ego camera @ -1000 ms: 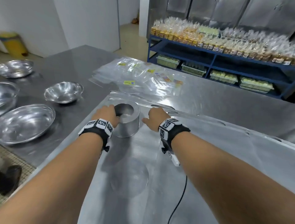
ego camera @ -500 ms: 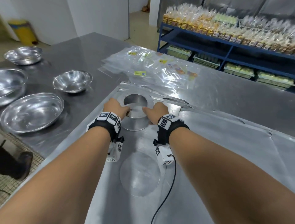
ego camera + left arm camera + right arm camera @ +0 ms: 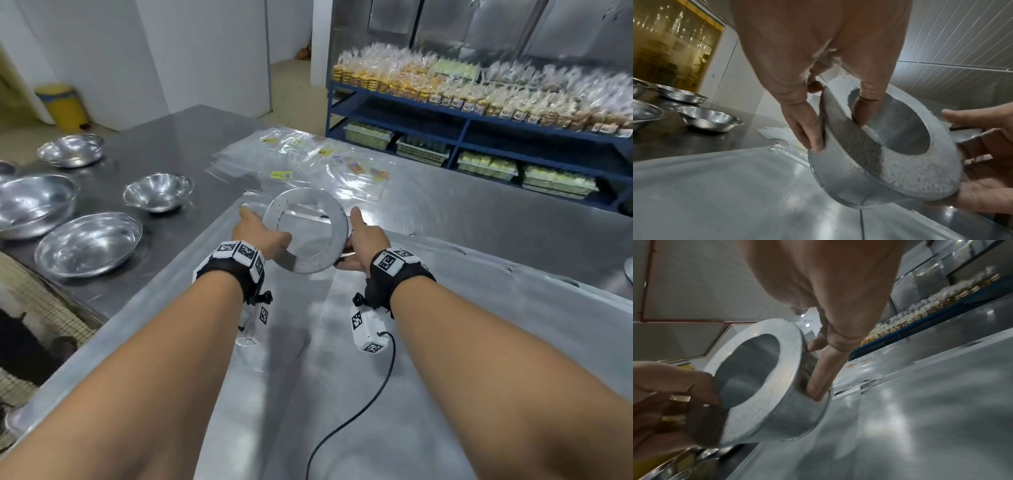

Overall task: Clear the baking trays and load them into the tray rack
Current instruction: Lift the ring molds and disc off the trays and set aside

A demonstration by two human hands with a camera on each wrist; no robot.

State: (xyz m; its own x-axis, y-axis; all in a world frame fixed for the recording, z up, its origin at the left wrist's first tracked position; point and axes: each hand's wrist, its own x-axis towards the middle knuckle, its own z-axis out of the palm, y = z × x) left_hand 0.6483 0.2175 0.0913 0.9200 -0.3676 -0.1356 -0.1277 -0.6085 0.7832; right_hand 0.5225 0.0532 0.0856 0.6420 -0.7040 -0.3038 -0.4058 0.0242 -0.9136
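Observation:
A round metal ring mould (image 3: pixel 308 263) with a wide hole is held in the air, tipped so its flat ring face points at me. My left hand (image 3: pixel 263 236) grips its left side; in the left wrist view the thumb (image 3: pixel 869 97) reaches into the hole and the fingers (image 3: pixel 805 129) lie on the outer wall of the mould (image 3: pixel 855 178). My right hand (image 3: pixel 359 240) holds the right side, fingers (image 3: pixel 824 374) along the wall of the mould (image 3: pixel 789 410). Below lies a large flat baking tray (image 3: pixel 342 394) on the steel table.
Several steel bowls (image 3: pixel 89 243) stand on the table at the left. Clear plastic bags (image 3: pixel 308 161) lie beyond the tray. A blue shelf (image 3: pixel 479 137) with packed baked goods stands at the back right. A yellow bin (image 3: pixel 63 106) is far left. A black cable (image 3: pixel 359 411) hangs from my right wrist.
The mould stood on the tray with a hand at each side; now both hands have lifted it off and tipped its ring face towards me.

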